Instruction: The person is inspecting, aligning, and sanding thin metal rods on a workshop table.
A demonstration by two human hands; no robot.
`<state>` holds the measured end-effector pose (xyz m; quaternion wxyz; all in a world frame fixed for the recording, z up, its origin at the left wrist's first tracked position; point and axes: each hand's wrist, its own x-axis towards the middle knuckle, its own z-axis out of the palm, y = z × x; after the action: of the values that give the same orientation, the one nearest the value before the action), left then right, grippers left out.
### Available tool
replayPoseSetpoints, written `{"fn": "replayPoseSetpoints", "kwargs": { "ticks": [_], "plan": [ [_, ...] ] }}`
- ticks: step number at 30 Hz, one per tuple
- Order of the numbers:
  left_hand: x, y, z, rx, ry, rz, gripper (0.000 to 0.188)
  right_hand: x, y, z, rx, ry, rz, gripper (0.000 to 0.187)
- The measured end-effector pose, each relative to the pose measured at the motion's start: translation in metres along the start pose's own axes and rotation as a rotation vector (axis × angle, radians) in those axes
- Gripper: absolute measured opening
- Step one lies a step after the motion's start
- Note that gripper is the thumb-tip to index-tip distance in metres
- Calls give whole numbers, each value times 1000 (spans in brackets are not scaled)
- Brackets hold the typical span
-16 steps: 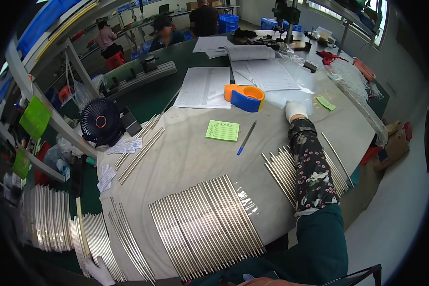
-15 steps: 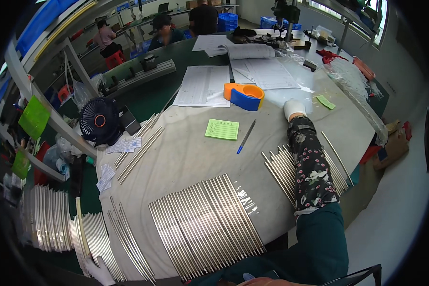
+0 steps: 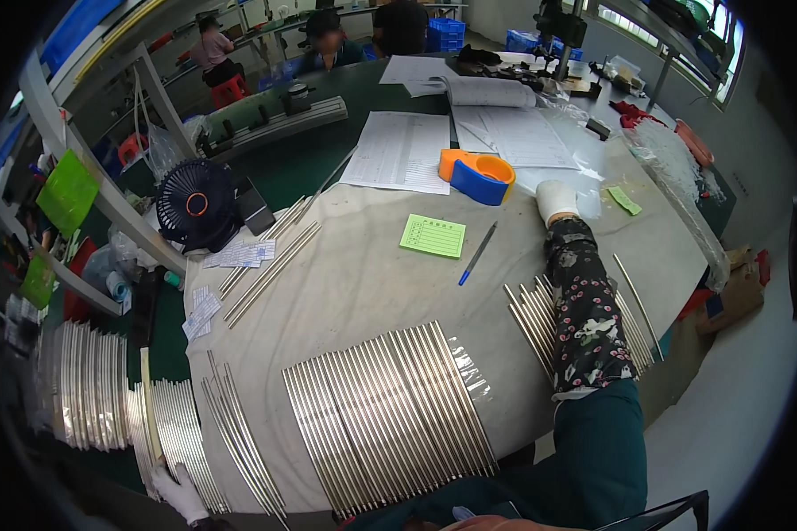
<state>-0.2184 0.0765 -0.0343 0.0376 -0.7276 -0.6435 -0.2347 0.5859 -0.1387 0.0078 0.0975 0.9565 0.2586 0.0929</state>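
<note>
My left hand (image 3: 179,494), in a white glove, rests at the near end of a row of thin silvery metal rods (image 3: 179,425) at the lower left. Its fingers are apart and touch the rods; I see no rod gripped. Stretched far forward, my right hand (image 3: 556,202), also gloved in white, is over the tabletop beyond the blue pen (image 3: 477,254). Its fingers are hidden, so any hold cannot be made out. Beneath my right sleeve lie more metal rods (image 3: 531,323), partly covered by the arm. A wide row of rods (image 3: 385,416) lies directly before me.
An orange and blue tape dispenser (image 3: 476,177), a green label pad (image 3: 433,236) and paper sheets (image 3: 398,152) lie farther back. At left stand a dark fan (image 3: 195,205) and plastic-wrapped rods (image 3: 88,385). Clear plastic bags (image 3: 673,164) line the right edge. People sit in the background.
The view has shifted slightly, so most things appear moved right. My left hand stays at the rods, and my right arm remains stretched forward with its hand near the same place.
</note>
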Motion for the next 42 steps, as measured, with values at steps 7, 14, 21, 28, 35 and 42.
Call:
{"fn": "replayPoseSetpoints", "kwargs": {
  "ticks": [7,14,21,28,35,42],
  "plan": [
    [-3,-9,-1,2,10,29,36,-13,55,-40,15,76,129,22],
    [3,1,4,35,15,90,35,-36,75,-117,1481,680,303,22],
    [14,-4,-2,-11,-54,164,39,-151,-9,-143,1247,619,-553,12],
    [13,90,-41,-257,10,546,45,-233,-35,-83,479,348,-407,27],
    [-2,239,-28,-478,-369,1000,56,-305,-103,-89,704,184,-896,59],
    [-17,301,43,-149,-356,986,65,-274,-175,-76,434,153,-798,77]
  ]
}}
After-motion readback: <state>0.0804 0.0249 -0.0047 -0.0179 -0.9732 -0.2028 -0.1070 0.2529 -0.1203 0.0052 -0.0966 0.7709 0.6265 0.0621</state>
